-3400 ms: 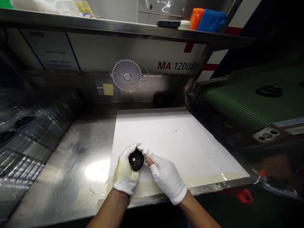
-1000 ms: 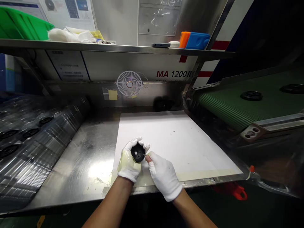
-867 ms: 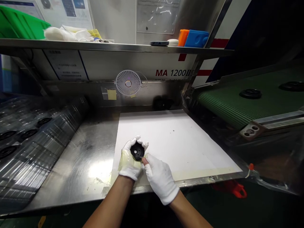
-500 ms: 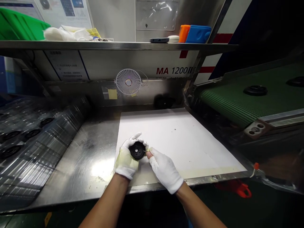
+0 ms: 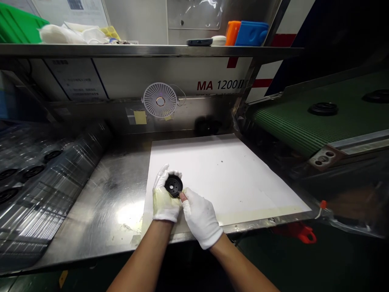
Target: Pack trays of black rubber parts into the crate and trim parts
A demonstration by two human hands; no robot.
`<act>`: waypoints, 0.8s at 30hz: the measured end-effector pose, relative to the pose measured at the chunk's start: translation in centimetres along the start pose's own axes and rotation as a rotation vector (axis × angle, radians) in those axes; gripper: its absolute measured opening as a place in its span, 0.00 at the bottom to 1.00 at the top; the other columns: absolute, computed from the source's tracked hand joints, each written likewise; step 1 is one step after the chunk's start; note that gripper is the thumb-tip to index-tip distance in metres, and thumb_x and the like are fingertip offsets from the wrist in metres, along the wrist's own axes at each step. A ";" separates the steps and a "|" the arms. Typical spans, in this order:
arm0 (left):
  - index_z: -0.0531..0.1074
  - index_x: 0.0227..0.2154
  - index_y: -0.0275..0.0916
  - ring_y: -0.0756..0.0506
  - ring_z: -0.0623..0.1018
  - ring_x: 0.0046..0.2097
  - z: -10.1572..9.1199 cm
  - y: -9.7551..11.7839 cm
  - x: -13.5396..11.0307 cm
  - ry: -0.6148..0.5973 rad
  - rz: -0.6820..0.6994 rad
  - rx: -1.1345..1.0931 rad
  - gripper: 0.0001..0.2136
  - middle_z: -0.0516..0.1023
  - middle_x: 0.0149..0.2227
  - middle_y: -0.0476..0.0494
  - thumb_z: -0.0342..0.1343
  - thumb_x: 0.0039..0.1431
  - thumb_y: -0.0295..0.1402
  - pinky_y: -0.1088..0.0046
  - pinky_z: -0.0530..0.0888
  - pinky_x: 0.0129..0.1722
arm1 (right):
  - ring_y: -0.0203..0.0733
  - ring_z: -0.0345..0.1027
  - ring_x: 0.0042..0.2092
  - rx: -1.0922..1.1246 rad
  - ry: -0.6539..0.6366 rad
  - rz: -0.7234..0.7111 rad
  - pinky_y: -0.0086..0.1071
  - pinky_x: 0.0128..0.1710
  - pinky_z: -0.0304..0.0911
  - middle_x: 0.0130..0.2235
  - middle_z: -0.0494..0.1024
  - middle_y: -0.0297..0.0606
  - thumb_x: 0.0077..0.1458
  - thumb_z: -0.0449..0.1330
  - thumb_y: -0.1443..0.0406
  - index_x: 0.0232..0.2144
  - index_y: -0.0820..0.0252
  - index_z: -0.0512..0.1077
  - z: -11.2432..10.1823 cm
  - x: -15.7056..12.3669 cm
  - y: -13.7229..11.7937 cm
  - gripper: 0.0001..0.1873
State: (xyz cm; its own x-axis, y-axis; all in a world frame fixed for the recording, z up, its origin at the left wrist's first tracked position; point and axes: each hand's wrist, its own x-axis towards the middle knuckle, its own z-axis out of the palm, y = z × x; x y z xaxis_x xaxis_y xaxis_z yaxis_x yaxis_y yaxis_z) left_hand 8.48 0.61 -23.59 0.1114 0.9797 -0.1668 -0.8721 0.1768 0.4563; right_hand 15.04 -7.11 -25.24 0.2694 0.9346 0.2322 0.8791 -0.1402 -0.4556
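My left hand [image 5: 163,199], in a white glove with yellowed patches, cradles a round black wheel-like part [image 5: 175,181]. The part's recessed face, with a hole in the middle and smaller holes around it, is turned up toward me. At the lower right of its rim is my right hand [image 5: 200,217], also gloved in white, with a bare fingertip showing. Its fingers are pinched together against the part's edge; whatever they grip is too small to make out. Both hands are above the near left part of a white sheet [image 5: 243,178] on the metal table.
Clear plastic trays [image 5: 69,178] with black round parts stand at left. A green conveyor belt [image 5: 282,121] carrying black parts [image 5: 323,108] runs at right. Behind are a small white fan [image 5: 160,100] and a shelf [image 5: 146,50] holding a green bin [image 5: 21,26] and other items.
The right hand has moved from the right side of the black part to its lower right rim. The black part has tilted slightly in the left hand. The camera view has shifted a little.
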 end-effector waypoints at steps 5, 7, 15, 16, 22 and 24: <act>0.72 0.46 0.32 0.41 0.78 0.37 -0.9 1.6 -0.4 -0.137 -0.304 0.126 0.18 0.78 0.35 0.37 0.53 0.50 0.28 0.62 0.76 0.39 | 0.40 0.70 0.33 0.072 -0.021 -0.027 0.34 0.31 0.51 0.32 0.78 0.34 0.65 0.45 0.61 0.35 0.55 0.69 -0.3 0.4 0.6 0.13; 0.74 0.42 0.29 0.44 0.77 0.32 -1.0 1.8 -0.4 -0.152 -0.306 0.123 0.17 0.75 0.28 0.40 0.53 0.48 0.27 0.65 0.76 0.36 | 0.40 0.71 0.35 0.092 -0.028 -0.018 0.33 0.32 0.52 0.34 0.79 0.34 0.64 0.45 0.61 0.37 0.55 0.69 -0.3 0.4 0.8 0.13; 0.74 0.31 0.35 0.50 0.73 0.26 -0.2 0.8 -0.4 -0.049 -0.191 0.067 0.05 0.71 0.23 0.49 0.58 0.49 0.27 0.70 0.74 0.33 | 0.39 0.68 0.31 0.004 -0.049 0.002 0.34 0.30 0.48 0.29 0.76 0.31 0.65 0.43 0.60 0.31 0.54 0.65 -0.2 -0.4 0.5 0.15; 0.74 0.31 0.35 0.50 0.73 0.26 -0.1 0.8 -0.4 -0.046 -0.180 0.067 0.05 0.70 0.23 0.49 0.59 0.49 0.27 0.70 0.74 0.33 | 0.39 0.68 0.31 0.004 -0.051 0.010 0.34 0.30 0.48 0.29 0.75 0.31 0.65 0.43 0.60 0.31 0.54 0.65 -0.3 -0.4 0.5 0.14; 0.74 0.31 0.36 0.50 0.73 0.26 -0.1 0.7 -0.3 -0.019 -0.136 0.061 0.07 0.70 0.22 0.51 0.61 0.46 0.26 0.70 0.74 0.33 | 0.39 0.68 0.31 0.035 -0.066 0.024 0.33 0.30 0.48 0.29 0.75 0.32 0.65 0.43 0.61 0.31 0.54 0.66 0.1 -0.4 -0.1 0.14; 0.74 0.31 0.37 0.51 0.72 0.26 -0.1 0.6 -0.3 0.003 -0.131 0.033 0.07 0.70 0.22 0.52 0.61 0.46 0.27 0.70 0.74 0.33 | 0.39 0.68 0.32 0.036 -0.054 0.008 0.34 0.31 0.49 0.29 0.76 0.33 0.65 0.43 0.60 0.31 0.55 0.66 0.3 -0.6 -0.3 0.15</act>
State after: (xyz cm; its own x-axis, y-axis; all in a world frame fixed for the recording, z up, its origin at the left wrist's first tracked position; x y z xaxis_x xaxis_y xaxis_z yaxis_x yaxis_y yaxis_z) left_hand 7.85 0.42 -23.29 0.2217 0.9478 -0.2293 -0.8339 0.3062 0.4592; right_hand 14.47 -7.51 -25.53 0.2542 0.9498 0.1825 0.8619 -0.1369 -0.4882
